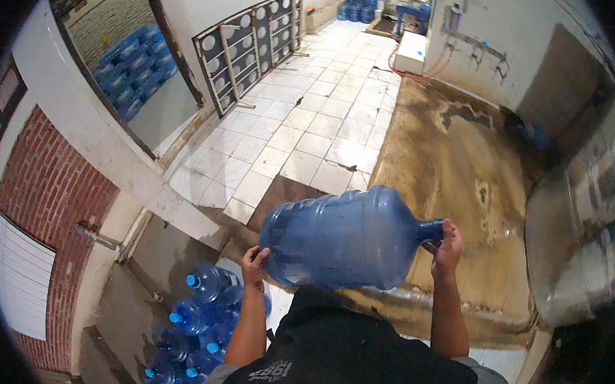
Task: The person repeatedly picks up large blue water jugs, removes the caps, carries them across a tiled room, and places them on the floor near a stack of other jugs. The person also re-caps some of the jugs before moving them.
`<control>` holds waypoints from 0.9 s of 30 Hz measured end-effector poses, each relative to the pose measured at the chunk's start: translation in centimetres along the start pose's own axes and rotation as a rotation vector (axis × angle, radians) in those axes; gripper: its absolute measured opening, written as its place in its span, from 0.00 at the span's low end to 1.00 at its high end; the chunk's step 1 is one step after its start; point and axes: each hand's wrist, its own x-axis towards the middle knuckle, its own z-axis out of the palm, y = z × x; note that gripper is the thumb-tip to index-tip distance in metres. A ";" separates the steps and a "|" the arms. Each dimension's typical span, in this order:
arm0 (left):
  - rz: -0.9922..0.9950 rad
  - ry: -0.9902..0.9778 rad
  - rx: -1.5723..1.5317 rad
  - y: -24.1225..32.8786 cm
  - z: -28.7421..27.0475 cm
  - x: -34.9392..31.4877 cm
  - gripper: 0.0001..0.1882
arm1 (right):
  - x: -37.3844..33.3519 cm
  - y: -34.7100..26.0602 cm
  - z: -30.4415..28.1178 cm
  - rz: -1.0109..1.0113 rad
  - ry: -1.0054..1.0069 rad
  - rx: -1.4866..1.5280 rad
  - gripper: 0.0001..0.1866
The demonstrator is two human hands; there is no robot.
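Note:
A large clear-blue water jug (335, 239) lies sideways in the air in front of me, its neck toward the right. My left hand (254, 264) grips the jug's base end, with its fingertips on the rim. At the other end, my right hand (447, 248) closes around the narrow neck. No cap shows on the neck. The jug hides part of the floor behind it, and its ribbed wall is see-through enough to look hazy.
Several capped blue jugs (197, 317) stand at lower left. A stained wet basin floor (462, 182) spreads to the right. White tiles (297, 133) run back past a leaning metal rack (253, 51). Wall taps (478, 51), a white box (410, 52) and more jugs (361, 2) stand farther off.

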 end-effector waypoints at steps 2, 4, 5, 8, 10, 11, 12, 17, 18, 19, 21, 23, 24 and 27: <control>0.018 0.030 -0.037 0.4 1.5 4.5 0.21 | 5.0 0.4 4.4 -0.006 -0.042 -0.066 0.17; 0.034 0.022 -0.041 0.6 2.9 9.8 0.22 | 10.1 1.0 8.0 -0.006 -0.099 -0.074 0.18; 0.032 0.017 -0.034 0.5 3.6 12.7 0.22 | 12.7 1.4 9.5 -0.008 -0.121 -0.078 0.18; 0.030 -0.008 -0.056 0.5 6.7 21.3 0.23 | 19.7 2.4 13.7 0.017 -0.079 -0.102 0.19; 0.007 -0.034 -0.060 0.1 9.1 28.1 0.20 | 24.8 3.3 16.0 0.034 -0.036 -0.110 0.18; -0.004 -0.050 -0.060 0.3 10.5 31.4 0.19 | 27.2 3.6 16.8 0.042 -0.012 -0.111 0.18; -0.021 -0.050 -0.064 0.3 12.0 34.1 0.20 | 29.4 3.7 17.4 0.043 0.027 -0.117 0.18; -0.056 -0.151 -0.054 4.9 20.3 46.2 0.24 | 38.4 3.9 21.7 0.077 0.136 -0.114 0.16; -0.064 -0.157 -0.030 5.3 21.6 48.4 0.23 | 40.4 4.5 22.3 0.079 0.171 -0.106 0.15; -0.070 -0.165 -0.007 5.8 23.3 50.5 0.23 | 42.5 5.2 22.8 0.077 0.207 -0.097 0.15; -0.080 -0.172 0.038 6.5 26.6 54.6 0.22 | 46.8 6.4 24.2 0.075 0.265 -0.088 0.14; -0.065 -0.154 0.036 7.0 29.9 58.8 0.22 | 51.4 7.4 26.7 0.076 0.301 -0.079 0.14; -0.056 -0.142 0.047 7.3 31.2 60.9 0.21 | 54.1 8.2 27.5 0.075 0.279 -0.081 0.13; -0.018 -0.115 -0.005 8.5 35.1 68.5 0.20 | 63.4 9.5 31.5 0.057 0.221 -0.078 0.12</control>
